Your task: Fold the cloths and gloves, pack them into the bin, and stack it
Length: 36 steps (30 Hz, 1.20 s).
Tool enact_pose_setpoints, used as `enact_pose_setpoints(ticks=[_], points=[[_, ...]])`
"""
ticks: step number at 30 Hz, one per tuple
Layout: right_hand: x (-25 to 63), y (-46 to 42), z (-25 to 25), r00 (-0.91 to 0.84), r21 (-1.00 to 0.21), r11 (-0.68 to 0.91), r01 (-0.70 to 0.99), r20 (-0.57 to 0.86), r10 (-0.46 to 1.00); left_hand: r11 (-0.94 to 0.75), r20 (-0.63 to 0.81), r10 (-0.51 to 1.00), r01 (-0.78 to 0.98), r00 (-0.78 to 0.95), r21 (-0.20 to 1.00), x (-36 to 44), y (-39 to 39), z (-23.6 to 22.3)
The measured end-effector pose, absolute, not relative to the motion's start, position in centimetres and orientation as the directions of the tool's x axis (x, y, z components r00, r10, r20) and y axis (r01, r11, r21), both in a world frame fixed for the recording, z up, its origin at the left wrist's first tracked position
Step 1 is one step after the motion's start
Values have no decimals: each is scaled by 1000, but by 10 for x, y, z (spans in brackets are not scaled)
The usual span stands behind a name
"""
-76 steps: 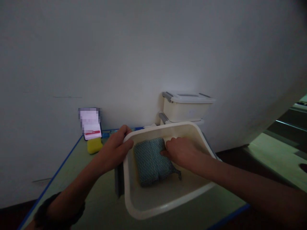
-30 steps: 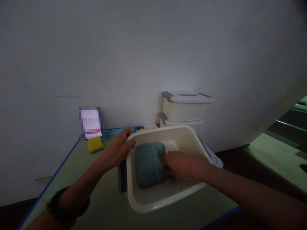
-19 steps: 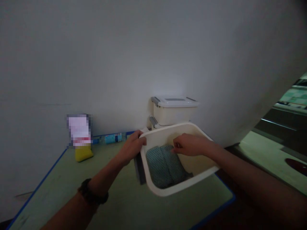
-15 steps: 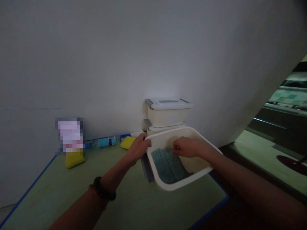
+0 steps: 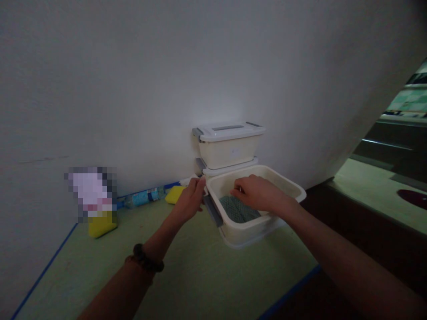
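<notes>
Currently, left hand [image 5: 191, 198] is at the white bin [image 5: 247, 230], right hand [image 5: 255, 191] curled above teal mesh bundle [image 5: 235, 210] inside; I cannot tell either grip.

- The bin's far side [image 5: 233, 229] is blocked by stacked boxes [image 5: 230, 153].
- Its far left corner is obstructed by the left hand [image 5: 191, 198], its middle by the right hand [image 5: 258, 192].
- Along the wall [image 5: 133, 98], passage is barred by a bottle [image 5: 143, 198] and a yellow sponge [image 5: 174, 194].
- Open room is left across the near table [image 5: 193, 271].

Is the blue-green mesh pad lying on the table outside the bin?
No, the blue-green mesh pad lies inside the open bin, near the right hand.
</notes>
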State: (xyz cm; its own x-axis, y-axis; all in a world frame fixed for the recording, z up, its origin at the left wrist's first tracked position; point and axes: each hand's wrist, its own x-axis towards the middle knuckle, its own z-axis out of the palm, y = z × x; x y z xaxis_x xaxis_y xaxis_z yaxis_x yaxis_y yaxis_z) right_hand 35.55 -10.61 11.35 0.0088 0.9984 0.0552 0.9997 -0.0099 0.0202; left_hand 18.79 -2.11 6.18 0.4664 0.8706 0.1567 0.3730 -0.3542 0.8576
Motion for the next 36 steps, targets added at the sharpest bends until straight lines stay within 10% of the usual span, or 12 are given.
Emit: enact_pose_setpoints(ticks=[15,25,36], points=[[195,-96,80,-252,-325,343,881,291,923,-358,208,933,693,294,626,36,-36,4],[213,-29,-12,173,-332,-13,943,458,872,-391,260,920,714,292,581,29,-13,-5],[232,0,-25,238,-470,26,882,494,836,-408,249,913,724,323,556,30,-3,-18]])
